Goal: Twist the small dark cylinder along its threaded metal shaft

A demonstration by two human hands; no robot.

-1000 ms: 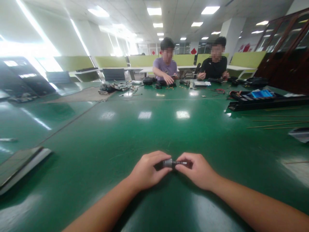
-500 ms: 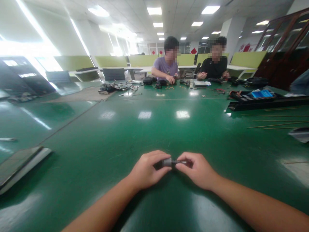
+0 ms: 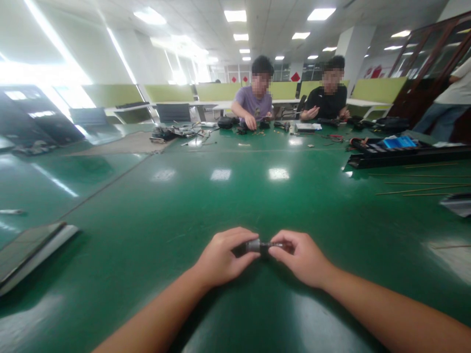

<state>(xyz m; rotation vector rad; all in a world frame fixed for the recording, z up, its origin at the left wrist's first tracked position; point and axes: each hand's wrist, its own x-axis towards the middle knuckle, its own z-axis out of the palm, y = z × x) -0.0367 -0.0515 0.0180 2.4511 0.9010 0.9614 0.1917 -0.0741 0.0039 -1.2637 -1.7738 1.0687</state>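
At the near side of the green table (image 3: 147,220), the left hand (image 3: 222,257) is pinching a grey cylinder (image 3: 252,245) while the right hand (image 3: 303,260) is pinching its dark shaft (image 3: 265,246), presumably steadying both ends.

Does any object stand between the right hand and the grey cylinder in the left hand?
Only the thin dark piece, which reaches from the grey cylinder to the right hand; nothing else visible stands between them.

Cabinet (image 3: 419,73): we now see 1 newcomer (image 3: 451,105) in jeans there.
Purple shirt (image 3: 253,102): this co-worker's hand (image 3: 250,122) is farther left than 0.5 s ago.
Our grip: left hand (image 3: 228,256) and right hand (image 3: 303,257), fingertips slightly wider apart.
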